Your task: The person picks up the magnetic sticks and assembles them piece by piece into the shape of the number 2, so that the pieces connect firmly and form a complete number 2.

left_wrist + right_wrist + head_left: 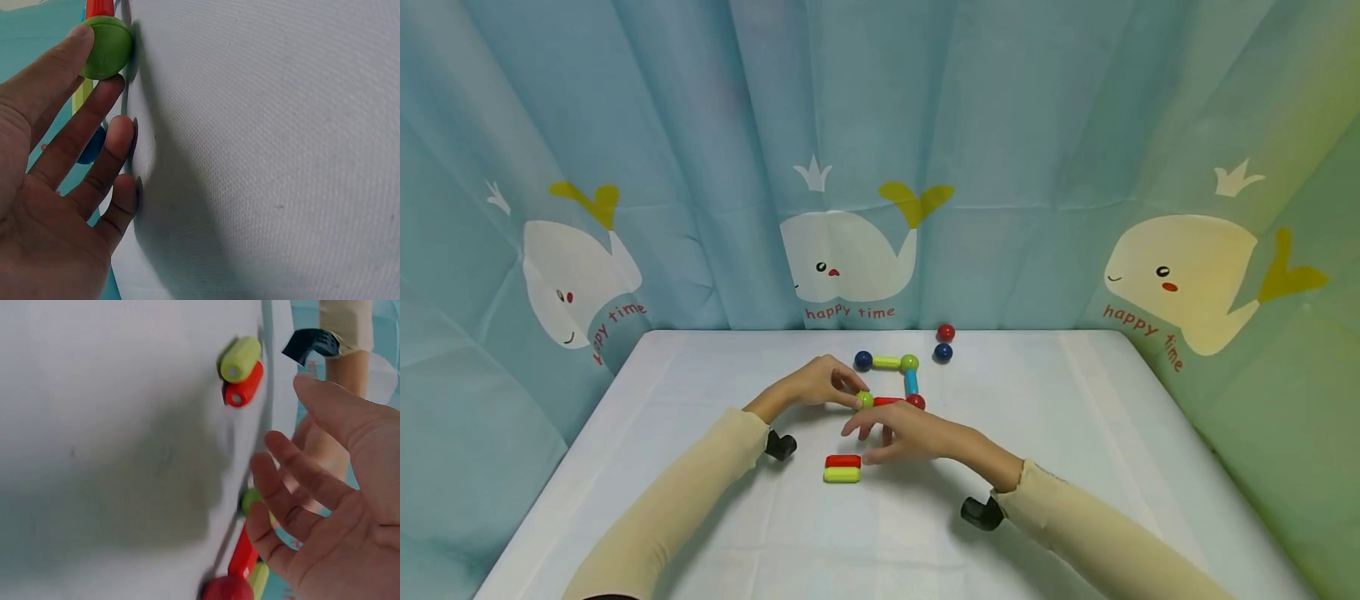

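Observation:
My left hand pinches a green ball between thumb and fingertips, low over the white tabletop. This ball sits at the left end of a red rod, whose other end meets a red ball. From there a blue rod leads back to a second green ball, and a yellow-green rod runs on to a dark blue ball. My right hand hovers in front of the chain, fingers loosely bent around nothing. Close by its thumb lie a loose red rod and a loose yellow-green rod, side by side.
A loose red ball and a loose dark blue ball lie near the table's back edge, right of the chain. Behind the white table hangs a light blue curtain with whale prints. Each wrist carries a black camera mount.

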Demonstrator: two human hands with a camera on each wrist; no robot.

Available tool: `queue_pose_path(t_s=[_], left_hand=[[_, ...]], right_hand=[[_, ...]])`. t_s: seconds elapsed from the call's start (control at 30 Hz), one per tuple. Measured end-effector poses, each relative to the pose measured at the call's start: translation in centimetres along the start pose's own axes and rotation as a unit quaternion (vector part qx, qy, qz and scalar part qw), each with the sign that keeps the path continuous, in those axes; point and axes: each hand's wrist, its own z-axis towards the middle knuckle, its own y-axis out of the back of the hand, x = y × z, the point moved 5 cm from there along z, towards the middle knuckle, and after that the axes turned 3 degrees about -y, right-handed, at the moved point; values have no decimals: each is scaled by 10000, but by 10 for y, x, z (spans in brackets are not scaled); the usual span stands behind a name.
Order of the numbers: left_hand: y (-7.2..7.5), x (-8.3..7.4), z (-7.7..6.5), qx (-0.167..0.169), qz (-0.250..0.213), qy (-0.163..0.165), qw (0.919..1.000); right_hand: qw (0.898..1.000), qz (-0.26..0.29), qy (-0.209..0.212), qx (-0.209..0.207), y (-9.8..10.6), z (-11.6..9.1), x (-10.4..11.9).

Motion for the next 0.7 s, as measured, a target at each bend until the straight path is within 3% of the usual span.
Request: queue_pose_path(t_s=[0.17,0.33,0.7], left_hand=[[0,0,0,6,4,78,10000],[0,0,1,16,-25,80,10000],[0,1,1,-24,26,62,10000]], right_hand=[[9993,-201,138,296,-14,13,3],[9988,-291,198,335,-21,20,5],[9986,-280,-22,437,-24,26,3]])
